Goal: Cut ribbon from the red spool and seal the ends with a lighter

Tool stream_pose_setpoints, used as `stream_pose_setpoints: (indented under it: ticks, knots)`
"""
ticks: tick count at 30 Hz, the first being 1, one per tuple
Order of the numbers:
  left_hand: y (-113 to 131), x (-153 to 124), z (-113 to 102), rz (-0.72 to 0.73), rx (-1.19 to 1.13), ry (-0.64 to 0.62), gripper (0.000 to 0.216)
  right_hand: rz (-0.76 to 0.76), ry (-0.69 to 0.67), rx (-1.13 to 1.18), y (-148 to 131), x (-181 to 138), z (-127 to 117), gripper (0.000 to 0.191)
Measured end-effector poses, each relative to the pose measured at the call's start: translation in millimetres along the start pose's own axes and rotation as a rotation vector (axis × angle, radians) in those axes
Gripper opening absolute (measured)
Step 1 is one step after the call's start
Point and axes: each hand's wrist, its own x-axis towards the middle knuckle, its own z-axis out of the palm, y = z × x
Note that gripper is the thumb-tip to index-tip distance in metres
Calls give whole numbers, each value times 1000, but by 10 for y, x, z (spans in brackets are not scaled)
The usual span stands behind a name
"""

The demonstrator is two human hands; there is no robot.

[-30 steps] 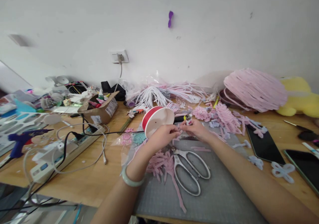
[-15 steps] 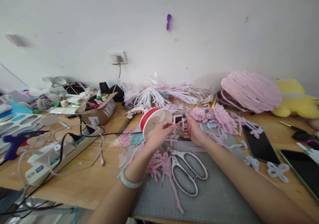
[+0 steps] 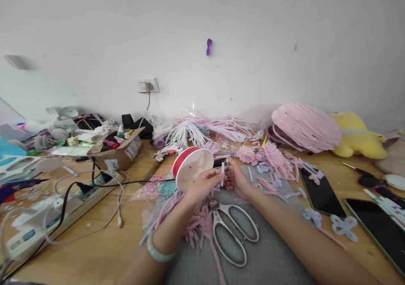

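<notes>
My right hand (image 3: 238, 178) is wrapped around a small lighter (image 3: 227, 172), held upright above the mat. My left hand (image 3: 207, 183) pinches a short pale-pink strip (image 3: 222, 167), which stands right beside the lighter; whether the two touch I cannot tell. No flame can be made out. Just behind my left hand leans a white spool of red ribbon (image 3: 188, 160). Below both hands, large scissors (image 3: 236, 230) with grey handles lie on the grey mat (image 3: 268, 251), their blades mostly hidden. Pink fuzzy stems (image 3: 205, 223) are bunched beside them.
Pink fuzzy pieces (image 3: 278, 160) and white stems (image 3: 186, 131) spread along the back. Two phones (image 3: 322, 194) lie at the right, near a yellow plush toy (image 3: 357, 137). A power strip (image 3: 63, 217) with cables, a cardboard box (image 3: 118, 154) and a glue gun (image 3: 19, 188) occupy the left.
The pink strip in my left hand has come closer to the lighter and now overlaps it. My right hand has turned the lighter slightly. The view has tilted up a little.
</notes>
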Motion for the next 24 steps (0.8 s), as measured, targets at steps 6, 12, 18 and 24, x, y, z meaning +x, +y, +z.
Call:
stream_pose_setpoints:
  ticks: [6, 12, 18, 24]
  knots:
    - [-49, 5, 33, 5, -53, -11, 27, 27, 11, 6, 27, 24, -9, 46]
    - [-117, 32, 23, 28, -69, -29, 27, 10, 5, 33, 78, 71, -23, 47]
    - [-150, 53, 6, 18, -97, -7, 30, -19, -18, 54, 113, 105, -60, 48]
    - [-129, 35, 22, 14, -156, -8, 32, -22, 12, 55, 87, 82, -40, 46]
